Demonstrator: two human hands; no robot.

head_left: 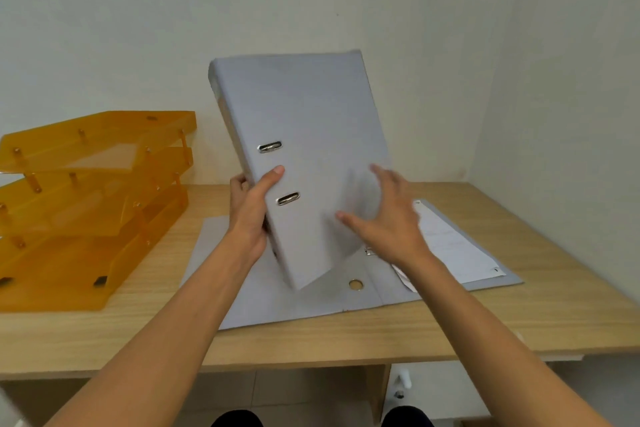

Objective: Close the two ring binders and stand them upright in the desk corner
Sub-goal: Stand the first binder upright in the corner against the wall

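The closed grey binder [304, 149], 2 metal slots in its cover, tilts above the desk [519, 305], left hand [251, 215] grasping its spine; right hand [384, 218] spread, fingers unclenched, against the cover. The open binder [346, 298] lies flat beneath.

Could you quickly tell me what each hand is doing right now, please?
Left hand: closed around the spine edge of the closed grey binder, holding it tilted above the desk.
Right hand: open, fingers spread, at the binder's cover; contact unclear through blur.

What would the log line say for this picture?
left hand: grips closed binder, tilted | right hand: open on cover | second binder: open, flat | desk corner: empty
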